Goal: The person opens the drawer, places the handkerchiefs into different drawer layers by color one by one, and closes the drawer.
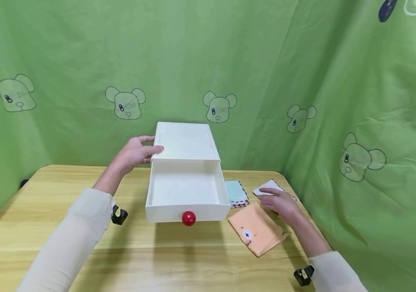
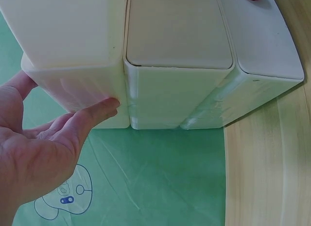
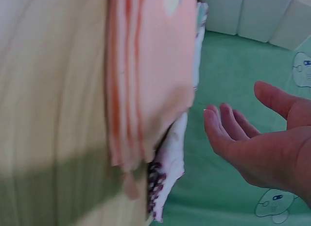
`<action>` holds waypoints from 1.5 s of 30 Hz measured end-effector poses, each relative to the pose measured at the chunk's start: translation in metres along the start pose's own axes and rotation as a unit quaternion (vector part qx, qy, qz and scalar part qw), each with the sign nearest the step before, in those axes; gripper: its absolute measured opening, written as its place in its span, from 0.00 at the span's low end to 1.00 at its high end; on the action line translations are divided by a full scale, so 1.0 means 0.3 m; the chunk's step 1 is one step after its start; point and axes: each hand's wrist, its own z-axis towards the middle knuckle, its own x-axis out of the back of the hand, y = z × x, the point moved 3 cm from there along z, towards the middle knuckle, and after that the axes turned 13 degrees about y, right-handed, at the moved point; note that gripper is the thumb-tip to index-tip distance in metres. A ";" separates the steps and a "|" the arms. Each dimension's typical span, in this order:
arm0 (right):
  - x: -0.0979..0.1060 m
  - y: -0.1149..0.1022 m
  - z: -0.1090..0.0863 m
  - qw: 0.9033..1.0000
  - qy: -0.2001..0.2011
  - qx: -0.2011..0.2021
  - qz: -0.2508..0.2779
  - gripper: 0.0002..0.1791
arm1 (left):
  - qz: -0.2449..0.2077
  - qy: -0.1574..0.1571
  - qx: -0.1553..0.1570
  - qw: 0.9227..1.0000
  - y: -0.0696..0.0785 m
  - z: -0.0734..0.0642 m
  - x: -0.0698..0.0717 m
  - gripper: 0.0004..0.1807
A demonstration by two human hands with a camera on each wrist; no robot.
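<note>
A white cabinet of stacked drawers (image 1: 184, 140) stands on the table, its top drawer (image 1: 208, 213) pulled out and bare inside. A red ball knob (image 1: 188, 218) sits on that drawer's front. My left hand (image 1: 135, 153) lies at the cabinet's upper left edge, thumb over the top and fingers extended along the side wall (image 2: 77, 90). Over on the right, my right hand (image 1: 281, 204) hovers with loosely bent fingers, holding nothing. It overlaps a white folded cloth (image 1: 267, 185) in the head view. Nearer me lies an orange folded cloth (image 1: 255, 227) with an animal face.
A light blue folded cloth (image 1: 235, 191) with a checked edge lies beside the cabinet. The wooden table (image 1: 47, 211) meets green curtains (image 1: 179, 61) with bear faces at the back and right. Closed lower drawers (image 2: 180, 31) sit beneath the pulled-out one.
</note>
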 end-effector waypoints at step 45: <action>-0.004 0.221 0.015 0.990 0.062 0.026 -0.125 0.40 | 0.013 -0.005 0.002 1.000 -0.002 0.002 0.001 0.46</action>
